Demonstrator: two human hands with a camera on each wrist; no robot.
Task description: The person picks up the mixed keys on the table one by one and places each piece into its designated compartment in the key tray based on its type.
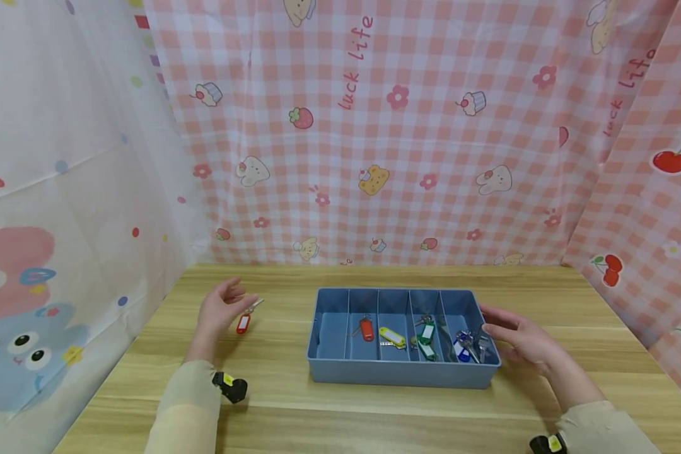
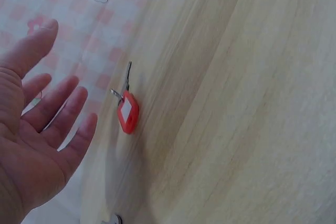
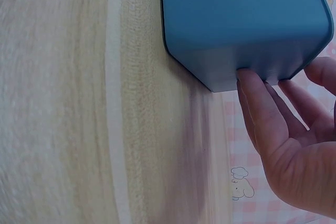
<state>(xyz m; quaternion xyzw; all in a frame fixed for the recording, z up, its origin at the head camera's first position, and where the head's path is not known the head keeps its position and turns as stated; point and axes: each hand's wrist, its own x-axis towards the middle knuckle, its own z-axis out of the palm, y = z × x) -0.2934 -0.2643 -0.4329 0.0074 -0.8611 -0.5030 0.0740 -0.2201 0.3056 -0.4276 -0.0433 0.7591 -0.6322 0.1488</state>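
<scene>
My left hand hovers beside a key with a red tag on the table, its fingers relaxed and holding nothing. In the left wrist view the red key tag lies apart from the fingertips. My right hand rests against the right end of a blue divided box. In the right wrist view, fairly straight fingers touch the box's outer end wall, the thumb near its rim. Inside the box lie keys with a red tag, a yellow tag, green tags and blue tags.
The box stands on a wood-grain table. A pink checked cloth hangs behind, and a white patterned cloth hangs at the left. A small metal piece shows at the left wrist view's bottom edge.
</scene>
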